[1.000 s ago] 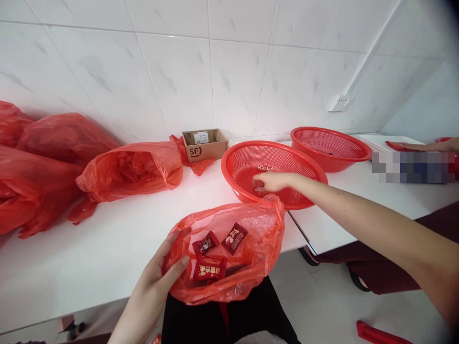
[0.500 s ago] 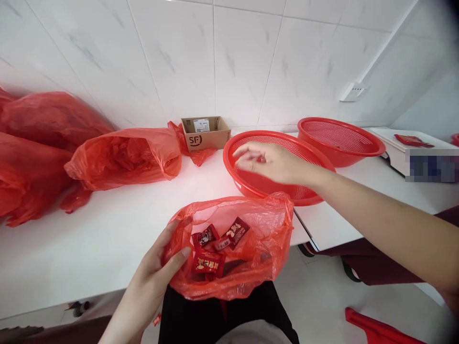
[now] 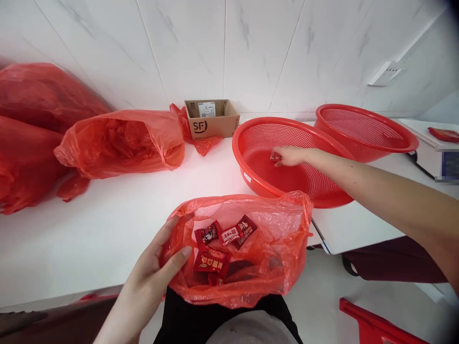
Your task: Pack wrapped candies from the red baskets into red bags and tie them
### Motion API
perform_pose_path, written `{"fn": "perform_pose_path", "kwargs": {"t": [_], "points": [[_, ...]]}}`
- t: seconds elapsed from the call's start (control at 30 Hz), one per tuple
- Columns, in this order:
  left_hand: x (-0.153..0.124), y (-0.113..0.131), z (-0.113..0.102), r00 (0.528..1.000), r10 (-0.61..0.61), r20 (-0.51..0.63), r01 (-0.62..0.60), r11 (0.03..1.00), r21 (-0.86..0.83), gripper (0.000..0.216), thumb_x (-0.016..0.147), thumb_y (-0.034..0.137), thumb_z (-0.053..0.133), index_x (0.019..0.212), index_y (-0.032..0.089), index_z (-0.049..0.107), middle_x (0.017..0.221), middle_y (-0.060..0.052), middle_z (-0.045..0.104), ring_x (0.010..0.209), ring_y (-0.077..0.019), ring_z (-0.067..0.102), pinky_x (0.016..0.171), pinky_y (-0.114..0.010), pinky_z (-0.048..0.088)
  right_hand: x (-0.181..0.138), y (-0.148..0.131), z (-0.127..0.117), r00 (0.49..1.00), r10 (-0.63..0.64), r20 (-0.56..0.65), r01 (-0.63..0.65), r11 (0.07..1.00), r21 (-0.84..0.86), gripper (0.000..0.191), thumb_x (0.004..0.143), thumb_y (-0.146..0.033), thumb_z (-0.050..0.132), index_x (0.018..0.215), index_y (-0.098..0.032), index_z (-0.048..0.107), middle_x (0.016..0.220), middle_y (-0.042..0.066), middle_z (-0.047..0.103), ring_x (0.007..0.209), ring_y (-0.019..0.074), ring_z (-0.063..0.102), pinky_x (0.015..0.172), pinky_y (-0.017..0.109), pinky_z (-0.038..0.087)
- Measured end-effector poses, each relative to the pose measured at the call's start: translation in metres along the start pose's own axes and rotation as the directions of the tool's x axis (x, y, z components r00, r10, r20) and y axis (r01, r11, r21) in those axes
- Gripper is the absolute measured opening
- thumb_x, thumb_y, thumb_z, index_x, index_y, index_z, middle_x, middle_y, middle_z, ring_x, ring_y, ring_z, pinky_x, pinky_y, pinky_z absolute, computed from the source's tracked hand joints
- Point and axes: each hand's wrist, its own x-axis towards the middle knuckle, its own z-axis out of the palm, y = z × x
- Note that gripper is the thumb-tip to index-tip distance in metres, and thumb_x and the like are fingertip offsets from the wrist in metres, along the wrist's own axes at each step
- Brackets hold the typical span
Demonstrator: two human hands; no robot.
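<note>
My left hand (image 3: 158,265) pinches the left rim of an open red plastic bag (image 3: 272,248) held at the table's front edge. Several small red candy packets (image 3: 224,239) lie inside the bag. My right hand (image 3: 292,155) reaches into the near red perforated basket (image 3: 251,169), with its fingers closed on a small red candy packet (image 3: 275,157) at the basket's floor.
A second red basket (image 3: 366,131) stands behind to the right. A small SF cardboard box (image 3: 211,118) sits against the tiled wall. Filled red plastic bags (image 3: 122,143) lie along the left of the white table (image 3: 89,224). A red object (image 3: 373,325) lies on the floor.
My right hand dropped a packet over the bag, then went back into the near basket and closed on another packet. The left hand kept holding the bag open.
</note>
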Motion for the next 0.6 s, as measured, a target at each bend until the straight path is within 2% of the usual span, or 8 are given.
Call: {"fn": "perform_pose_path", "kwargs": {"t": [0.1, 0.17, 0.23, 0.3, 0.37, 0.47, 0.53, 0.6], "points": [[0.003, -0.002, 0.000, 1.000, -0.023, 0.001, 0.023, 1.000, -0.010, 0.069, 0.076, 0.046, 0.072, 0.139, 0.034, 0.049, 0.151, 0.001, 0.045, 0.140, -0.0314, 0.037, 0.112, -0.041, 0.038, -0.010, -0.013, -0.010, 0.995, -0.016, 0.101, 0.010, 0.998, 0.060, 0.037, 0.077, -0.025, 0.066, 0.113, -0.019, 0.060, 0.099, 0.011, 0.071, 0.083, 0.0260, 0.069, 0.074, 0.038, 0.055], [0.004, -0.002, 0.000, 1.000, -0.020, -0.012, 0.020, 1.000, -0.008, 0.069, 0.075, 0.046, 0.073, 0.138, 0.035, 0.051, 0.150, 0.002, 0.045, 0.140, -0.0314, 0.038, 0.114, -0.041, 0.037, -0.030, -0.030, -0.022, 0.986, -0.114, 0.119, 0.084, 0.970, 0.229, 0.028, 0.080, -0.029, 0.064, 0.107, -0.023, 0.062, 0.093, 0.006, 0.072, 0.072, 0.0197, 0.069, 0.067, 0.032, 0.055], [0.004, -0.001, 0.000, 1.000, -0.016, -0.020, 0.016, 1.000, -0.009, 0.069, 0.074, 0.046, 0.074, 0.138, 0.034, 0.051, 0.150, 0.001, 0.046, 0.139, -0.0316, 0.038, 0.114, -0.041, 0.036, -0.060, -0.054, -0.036, 0.965, -0.261, 0.001, 0.230, 0.852, 0.470, 0.025, 0.083, -0.033, 0.062, 0.106, -0.025, 0.061, 0.095, 0.005, 0.071, 0.070, 0.0170, 0.067, 0.065, 0.031, 0.054], [0.004, 0.002, 0.002, 1.000, -0.024, -0.020, 0.023, 1.000, -0.017, 0.069, 0.075, 0.045, 0.074, 0.139, 0.033, 0.051, 0.150, -0.001, 0.047, 0.138, -0.0323, 0.040, 0.113, -0.042, 0.037, -0.095, -0.082, -0.048, 0.924, -0.342, -0.172, 0.378, 0.746, 0.549, 0.028, 0.085, -0.040, 0.061, 0.109, -0.026, 0.062, 0.095, 0.004, 0.070, 0.071, 0.0163, 0.066, 0.065, 0.030, 0.054], [0.003, 0.004, 0.004, 1.000, -0.027, -0.016, 0.026, 0.999, -0.037, 0.069, 0.075, 0.044, 0.074, 0.139, 0.032, 0.051, 0.149, -0.002, 0.048, 0.137, -0.0327, 0.041, 0.112, -0.042, 0.038, -0.127, -0.107, -0.055, 0.878, -0.418, -0.232, 0.477, 0.731, 0.487, 0.034, 0.088, -0.046, 0.057, 0.114, -0.026, 0.061, 0.097, 0.003, 0.071, 0.076, 0.0163, 0.066, 0.067, 0.030, 0.052], [0.002, 0.007, 0.006, 1.000, -0.021, -0.017, 0.020, 0.997, -0.077, 0.067, 0.075, 0.042, 0.074, 0.138, 0.032, 0.052, 0.148, -0.002, 0.048, 0.138, -0.0311, 0.041, 0.112, -0.039, 0.039, -0.154, -0.126, -0.054, 0.837, -0.453, -0.307, 0.536, 0.792, 0.294, 0.038, 0.091, -0.050, 0.051, 0.119, -0.027, 0.060, 0.109, 0.004, 0.069, 0.090, 0.0188, 0.065, 0.075, 0.032, 0.051], [0.001, 0.006, 0.005, 1.000, -0.022, -0.008, 0.021, 0.995, -0.102, 0.068, 0.075, 0.041, 0.075, 0.138, 0.032, 0.051, 0.149, -0.002, 0.048, 0.138, -0.0305, 0.041, 0.111, -0.038, 0.041, -0.160, -0.123, -0.044, 0.851, -0.380, -0.361, 0.458, 0.875, 0.159, 0.040, 0.093, -0.051, 0.048, 0.123, -0.027, 0.059, 0.116, 0.005, 0.067, 0.098, 0.0219, 0.064, 0.080, 0.035, 0.049], [0.000, 0.003, 0.000, 1.000, -0.023, -0.004, 0.023, 0.994, -0.105, 0.069, 0.075, 0.042, 0.075, 0.139, 0.032, 0.051, 0.148, -0.002, 0.048, 0.137, -0.0309, 0.043, 0.106, -0.036, 0.046, -0.165, -0.115, -0.024, 0.897, -0.287, -0.336, 0.319, 0.947, 0.043, 0.047, 0.092, -0.055, 0.047, 0.126, -0.025, 0.059, 0.114, 0.009, 0.068, 0.097, 0.0261, 0.065, 0.077, 0.037, 0.050]]}}
